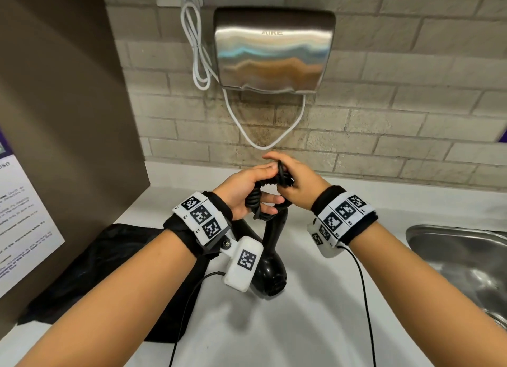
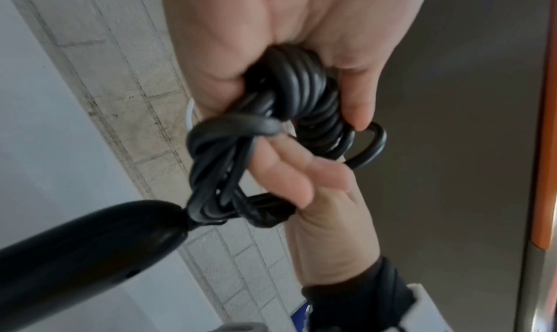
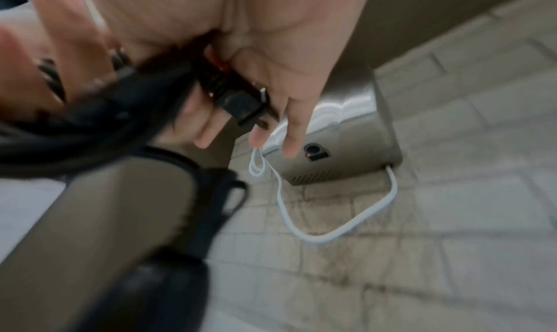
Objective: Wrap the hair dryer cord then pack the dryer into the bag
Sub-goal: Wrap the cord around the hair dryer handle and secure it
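The black hair dryer (image 1: 270, 259) hangs nozzle-down just above the white counter (image 1: 301, 325), its handle (image 2: 90, 253) pointing up toward my hands. My left hand (image 1: 260, 193) grips the coiled bundle of the black cord (image 2: 304, 98), fingers curled round the loops. My right hand (image 1: 285, 174) meets it from the right and pinches the cord's plug end (image 3: 238, 101) against the bundle. The black bag (image 1: 109, 270) lies flat on the counter at the left, partly under my left forearm.
A steel hand dryer (image 1: 274, 51) hangs on the brick wall above, with its white cable (image 1: 263, 144) looping down close over my hands. A steel sink (image 1: 461, 257) is set in the counter at the right. A brown panel with a notice (image 1: 22, 215) closes the left side.
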